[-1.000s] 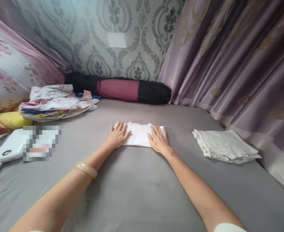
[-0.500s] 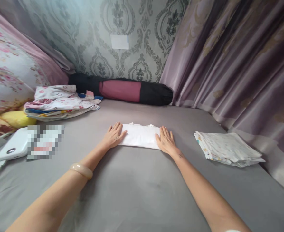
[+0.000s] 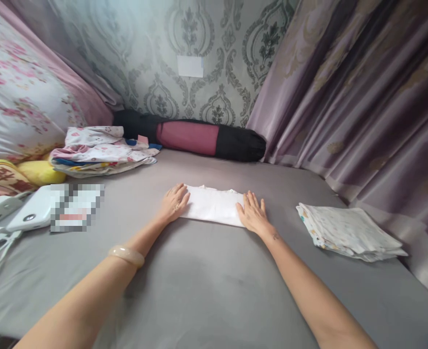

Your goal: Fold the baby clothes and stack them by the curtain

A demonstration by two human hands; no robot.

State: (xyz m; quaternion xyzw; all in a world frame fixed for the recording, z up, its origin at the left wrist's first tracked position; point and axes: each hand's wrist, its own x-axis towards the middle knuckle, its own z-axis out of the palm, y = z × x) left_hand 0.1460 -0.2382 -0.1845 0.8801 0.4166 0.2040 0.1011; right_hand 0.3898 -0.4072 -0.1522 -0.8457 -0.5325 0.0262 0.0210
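A white garment (image 3: 214, 205), folded into a narrow rectangle, lies flat on the grey bed sheet (image 3: 206, 281). Small bumps, perhaps buttons, show along its far edge. My left hand (image 3: 174, 202) lies flat over its left end, fingers stretched out. On the right end rests my right hand (image 3: 253, 212), palm down with its fingers spread. Neither hand grips the cloth. What the palms cover is hidden.
To the right lies a stack of folded cloths (image 3: 350, 231). A pile of patterned clothes (image 3: 105, 150) sits at the back left. A power bank (image 3: 35, 208) and a power strip (image 3: 3, 211) are at left. Along the wall runs a black-and-maroon bag (image 3: 188, 137).
The view has turned slightly left, so the surroundings sit a little further right. Both hands stay flat on the ends of the white garment, which looks the same.
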